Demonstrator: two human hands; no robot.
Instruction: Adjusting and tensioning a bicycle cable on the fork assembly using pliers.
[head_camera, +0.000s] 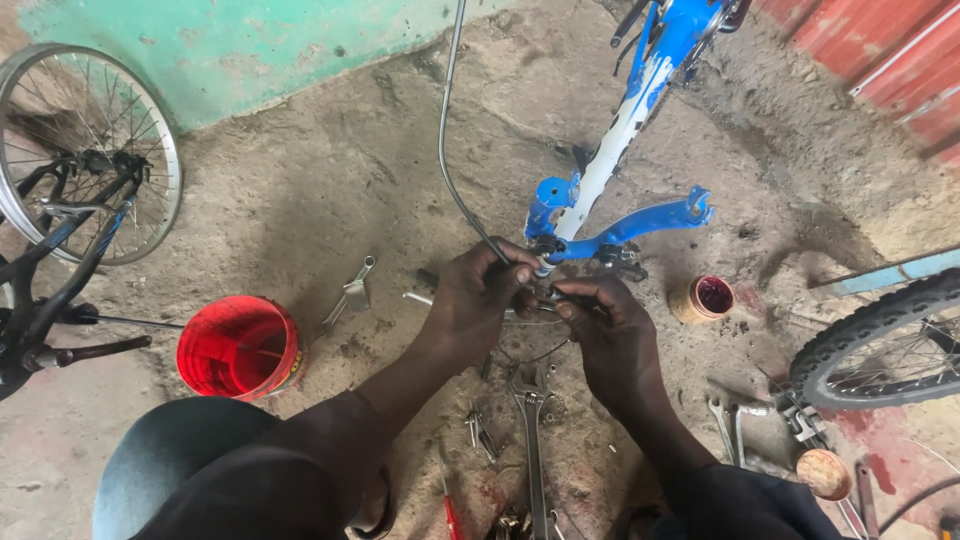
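I see my left hand (478, 295) pinching the grey cable (447, 150) where it meets the blue bicycle frame (610, 140), at about 12 o'clock from me. My right hand (612, 335) has its fingers closed narrow on a small metal part (545, 295) between both hands. I think it is best to keep the cable tight and work slowly. A spanner (533, 440) lies at 6 o'clock, a red bucket (238, 347) at 9.

Soft, even daylight, no hard glare, only faint shadows pooling under the red bucket (238, 348) and the hands, sharp focus across the dirt floor (330, 190), wide-angle bending at the edges curving the spoked wheel (90, 150), dark sleeves nearly swallowed at the bottom.
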